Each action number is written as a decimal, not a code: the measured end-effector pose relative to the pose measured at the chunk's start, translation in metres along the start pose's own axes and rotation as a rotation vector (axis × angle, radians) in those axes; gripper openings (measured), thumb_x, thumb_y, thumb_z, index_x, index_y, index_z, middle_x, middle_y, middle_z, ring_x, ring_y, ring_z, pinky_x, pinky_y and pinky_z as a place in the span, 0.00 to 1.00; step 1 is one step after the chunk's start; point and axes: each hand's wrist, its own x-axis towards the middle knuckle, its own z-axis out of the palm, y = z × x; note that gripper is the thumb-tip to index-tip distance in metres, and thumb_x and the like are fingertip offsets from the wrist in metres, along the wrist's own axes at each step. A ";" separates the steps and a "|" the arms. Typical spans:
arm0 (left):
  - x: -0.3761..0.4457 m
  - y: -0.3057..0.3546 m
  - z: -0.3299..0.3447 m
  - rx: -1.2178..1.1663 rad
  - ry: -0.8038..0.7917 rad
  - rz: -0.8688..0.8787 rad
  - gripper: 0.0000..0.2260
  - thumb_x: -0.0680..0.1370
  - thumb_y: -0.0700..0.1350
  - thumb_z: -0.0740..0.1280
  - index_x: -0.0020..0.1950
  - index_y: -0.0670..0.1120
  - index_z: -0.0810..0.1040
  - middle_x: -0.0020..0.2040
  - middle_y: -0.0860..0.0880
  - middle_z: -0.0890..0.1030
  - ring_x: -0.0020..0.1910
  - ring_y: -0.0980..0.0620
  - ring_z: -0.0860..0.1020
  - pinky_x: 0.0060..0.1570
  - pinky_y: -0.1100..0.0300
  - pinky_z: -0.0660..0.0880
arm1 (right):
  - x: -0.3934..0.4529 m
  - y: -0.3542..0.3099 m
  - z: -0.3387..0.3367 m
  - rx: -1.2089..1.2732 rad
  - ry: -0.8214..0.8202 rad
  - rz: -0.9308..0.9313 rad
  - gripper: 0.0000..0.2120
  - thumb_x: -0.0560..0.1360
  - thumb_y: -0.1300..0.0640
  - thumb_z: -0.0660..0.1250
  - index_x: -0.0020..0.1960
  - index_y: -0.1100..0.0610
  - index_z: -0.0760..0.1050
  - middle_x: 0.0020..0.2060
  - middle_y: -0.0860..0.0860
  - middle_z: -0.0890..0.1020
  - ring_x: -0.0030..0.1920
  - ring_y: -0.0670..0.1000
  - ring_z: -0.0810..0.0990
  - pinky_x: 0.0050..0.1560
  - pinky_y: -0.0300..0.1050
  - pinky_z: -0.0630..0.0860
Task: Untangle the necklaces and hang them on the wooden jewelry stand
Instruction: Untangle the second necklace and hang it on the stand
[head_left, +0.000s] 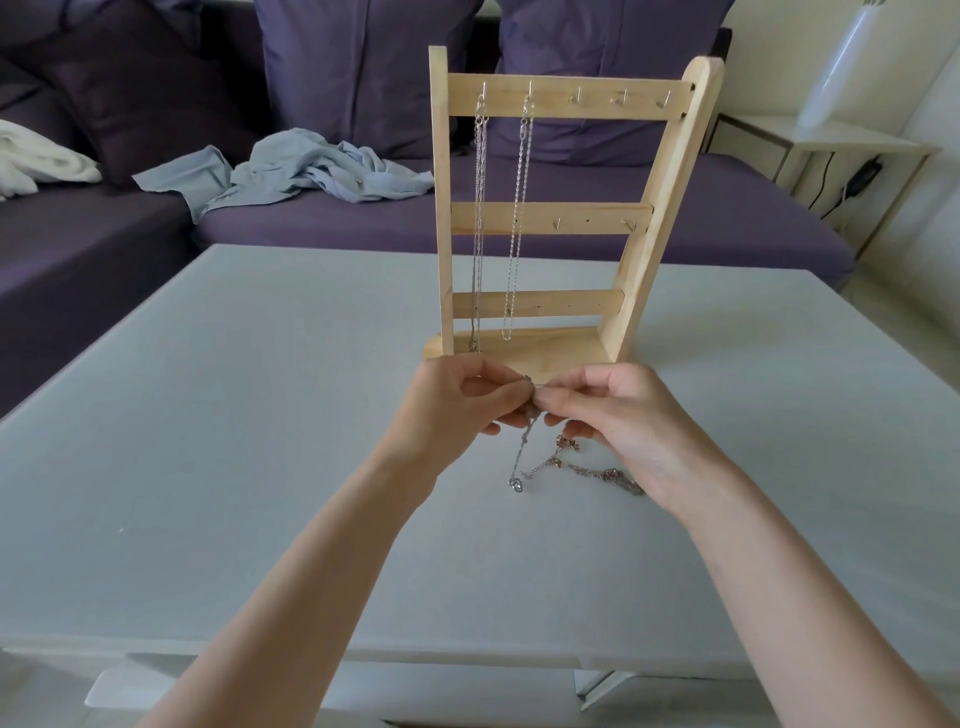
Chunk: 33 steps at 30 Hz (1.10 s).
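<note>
Left hand (457, 402) and right hand (618, 415) both pinching tangled necklaces (524, 452) | two chains (501, 218) hanging on wooden stand (550, 218)

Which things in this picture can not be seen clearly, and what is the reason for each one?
Head view only:
- Knot in the tangle: covered by the fingers of the left hand and right hand.
- Number of chains on the table: links too small, and one end goes under the right hand.
- Clasps of the two necklaces on the stand: too small.
- Lamp: cut off by the top edge.
</note>
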 end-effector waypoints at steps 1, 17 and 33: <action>0.000 0.000 0.000 -0.008 -0.008 -0.009 0.06 0.76 0.41 0.68 0.39 0.46 0.78 0.31 0.54 0.82 0.32 0.60 0.80 0.33 0.71 0.73 | 0.000 -0.001 0.000 0.022 -0.009 0.010 0.02 0.72 0.62 0.70 0.40 0.60 0.80 0.34 0.50 0.83 0.37 0.45 0.79 0.42 0.40 0.72; 0.000 0.003 -0.001 -0.047 -0.153 -0.083 0.09 0.77 0.44 0.65 0.37 0.44 0.76 0.30 0.53 0.75 0.29 0.58 0.72 0.36 0.67 0.72 | 0.001 -0.001 -0.003 0.140 -0.086 -0.015 0.06 0.74 0.61 0.67 0.48 0.60 0.82 0.40 0.52 0.83 0.41 0.46 0.80 0.42 0.38 0.73; -0.001 0.005 0.004 0.149 -0.236 -0.104 0.10 0.78 0.41 0.63 0.36 0.45 0.77 0.28 0.54 0.76 0.27 0.59 0.71 0.33 0.70 0.72 | -0.002 -0.004 0.000 0.278 -0.101 0.095 0.10 0.73 0.72 0.63 0.39 0.58 0.69 0.31 0.54 0.76 0.32 0.50 0.72 0.35 0.38 0.71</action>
